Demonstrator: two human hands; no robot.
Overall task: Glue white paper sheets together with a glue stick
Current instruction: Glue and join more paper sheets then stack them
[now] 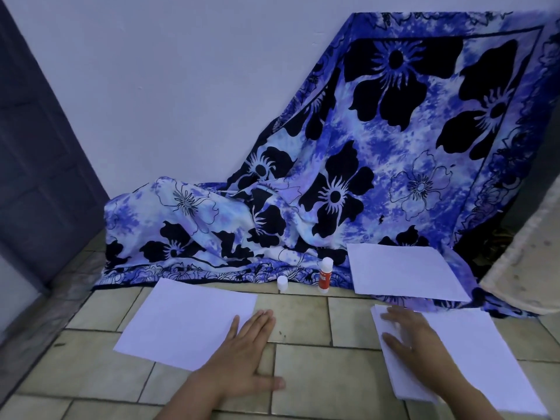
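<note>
**Gluing: sheets laid out, no joint visible yet**

Left hand (242, 353) lies flat with fingers straight and together. It presses the near right corner of a single white paper sheet (181, 322) on the beige tiled floor (303, 313).

Right hand (415, 344) is also flat, fingers spread, and rests on a pile of white paper sheets (491, 365). Neither hand grips anything.

A third white sheet (406, 271) lies farther off on the blue-and-black flowered cloth (363, 177). I cannot tell whether it is one layer or two already joined.

The red-and-white glue stick tube (324, 275) stands upright at the cloth's edge, between the left sheet and the third sheet, out of both hands.

A small white cap (282, 283) stands apart to its left, so I judge the tube is open. The glue level is not readable.

My judgement: spreading and pressing both remain for this sheet.
</note>
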